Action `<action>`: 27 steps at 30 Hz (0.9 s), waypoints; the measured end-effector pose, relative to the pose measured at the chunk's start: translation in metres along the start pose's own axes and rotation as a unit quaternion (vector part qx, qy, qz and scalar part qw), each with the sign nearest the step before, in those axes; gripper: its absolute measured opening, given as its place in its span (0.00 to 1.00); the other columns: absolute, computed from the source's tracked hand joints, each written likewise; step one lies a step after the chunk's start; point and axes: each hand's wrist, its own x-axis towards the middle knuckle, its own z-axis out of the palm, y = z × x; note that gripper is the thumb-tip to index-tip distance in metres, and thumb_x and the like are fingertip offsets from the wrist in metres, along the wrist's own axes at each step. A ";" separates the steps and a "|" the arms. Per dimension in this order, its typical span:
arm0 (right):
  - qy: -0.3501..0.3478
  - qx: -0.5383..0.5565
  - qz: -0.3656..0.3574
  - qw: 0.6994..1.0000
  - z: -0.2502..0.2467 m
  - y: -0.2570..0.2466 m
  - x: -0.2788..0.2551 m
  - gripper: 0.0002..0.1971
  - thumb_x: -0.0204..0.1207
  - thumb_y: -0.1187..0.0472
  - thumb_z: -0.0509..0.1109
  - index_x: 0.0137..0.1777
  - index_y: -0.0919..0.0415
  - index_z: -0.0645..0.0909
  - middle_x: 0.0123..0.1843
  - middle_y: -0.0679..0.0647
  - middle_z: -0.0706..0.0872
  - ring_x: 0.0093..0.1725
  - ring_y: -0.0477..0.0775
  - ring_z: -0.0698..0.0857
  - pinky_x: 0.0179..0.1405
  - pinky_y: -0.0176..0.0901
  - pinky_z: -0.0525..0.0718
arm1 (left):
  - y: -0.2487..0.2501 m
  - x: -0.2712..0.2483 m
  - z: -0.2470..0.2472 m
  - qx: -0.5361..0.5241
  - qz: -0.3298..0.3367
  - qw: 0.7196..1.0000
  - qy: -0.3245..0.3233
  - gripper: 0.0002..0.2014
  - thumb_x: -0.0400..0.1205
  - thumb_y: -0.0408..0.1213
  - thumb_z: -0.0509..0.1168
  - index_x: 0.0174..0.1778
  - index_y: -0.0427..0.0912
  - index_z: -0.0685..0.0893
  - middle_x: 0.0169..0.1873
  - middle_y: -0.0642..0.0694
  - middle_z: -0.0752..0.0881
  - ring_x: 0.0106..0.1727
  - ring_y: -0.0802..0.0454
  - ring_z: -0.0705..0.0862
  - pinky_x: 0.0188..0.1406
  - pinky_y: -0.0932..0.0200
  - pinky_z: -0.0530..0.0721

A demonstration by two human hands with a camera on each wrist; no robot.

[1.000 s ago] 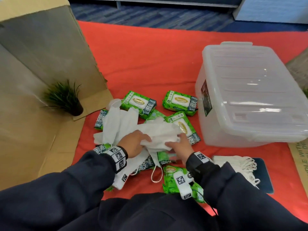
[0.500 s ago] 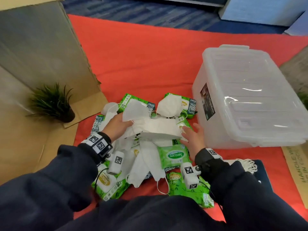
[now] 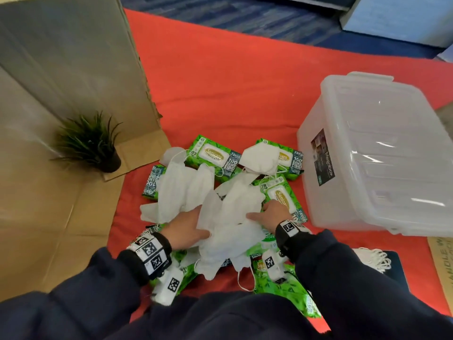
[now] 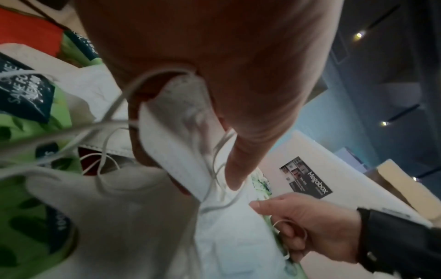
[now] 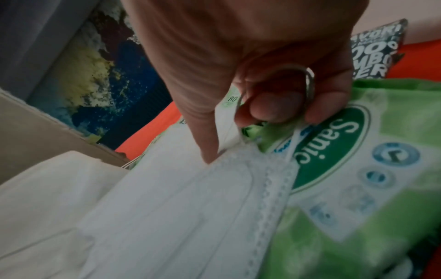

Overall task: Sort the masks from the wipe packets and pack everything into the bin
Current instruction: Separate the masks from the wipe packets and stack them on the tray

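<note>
White masks (image 3: 230, 209) lie heaped over green wipe packets (image 3: 210, 155) on the red cloth, right in front of me. My left hand (image 3: 193, 224) reaches into the heap from the left; in the left wrist view its thumb and fingers pinch a folded mask (image 4: 176, 147). My right hand (image 3: 264, 214) comes in from the right. Its thumb (image 5: 207, 147) presses a mask's stitched edge (image 5: 262, 179) and its curled fingers (image 5: 274, 107) hook an ear loop. The clear bin (image 3: 380, 155) stands to the right with its lid on.
A small potted plant (image 3: 90, 143) stands on the cardboard (image 3: 61, 217) at my left, before an upright cardboard wall. A stack of masks (image 3: 370, 258) lies on a dark pad by my right arm. One folded mask (image 3: 259, 158) rests on the far right packet.
Both hands have come down and closer together on the heap, drawing masks toward me. The mask they held stretched between them now lies bunched with the others.
</note>
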 end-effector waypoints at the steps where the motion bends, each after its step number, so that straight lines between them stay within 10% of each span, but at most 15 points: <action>1: -0.001 -0.009 -0.010 1.000 0.001 -0.001 0.000 0.28 0.66 0.36 0.82 0.51 0.57 0.79 0.50 0.55 0.87 0.49 0.60 0.88 0.43 0.48 0.84 | -0.003 0.001 0.002 0.009 -0.002 1.000 0.012 0.40 0.78 0.51 0.73 0.85 0.53 0.64 0.72 0.49 0.83 0.67 0.46 0.83 0.66 0.53 0.81; 9: 0.095 0.209 -0.075 0.970 0.000 0.019 -0.005 0.08 0.70 0.61 0.83 0.40 0.50 0.85 0.37 0.49 0.87 0.40 0.54 0.85 0.41 0.46 0.82 | 0.009 0.008 0.007 0.062 0.062 0.994 -0.071 0.37 0.77 0.61 0.74 0.81 0.58 0.70 0.72 0.53 0.84 0.69 0.49 0.83 0.69 0.49 0.81; 16: 0.231 0.495 0.000 0.838 -0.069 0.024 -0.033 0.05 0.78 0.58 0.74 0.45 0.48 0.80 0.53 0.58 0.88 0.52 0.59 0.85 0.53 0.54 0.83 | 0.014 0.026 -0.035 0.015 0.085 0.996 -0.008 0.24 0.78 0.57 0.75 0.71 0.65 0.81 0.56 0.58 0.88 0.52 0.60 0.87 0.59 0.54 0.86; 21: 0.104 0.666 0.038 0.738 -0.091 0.034 -0.048 0.12 0.82 0.64 0.71 0.64 0.62 0.80 0.67 0.69 0.85 0.65 0.71 0.86 0.54 0.71 0.90 | -0.016 0.045 -0.066 0.010 -0.013 0.978 0.208 0.10 0.81 0.47 0.75 0.58 0.56 0.88 0.55 0.51 0.87 0.54 0.49 0.86 0.61 0.47 0.84; 27: -0.043 0.685 0.077 0.723 -0.064 0.016 -0.065 0.19 0.83 0.60 0.71 0.72 0.60 0.80 0.59 0.59 0.92 0.50 0.56 0.92 0.32 0.45 0.91 | -0.060 0.046 -0.071 0.030 -0.198 0.935 0.292 0.40 0.73 0.54 0.79 0.80 0.51 0.73 0.74 0.42 0.72 0.74 0.37 0.75 0.73 0.42 0.77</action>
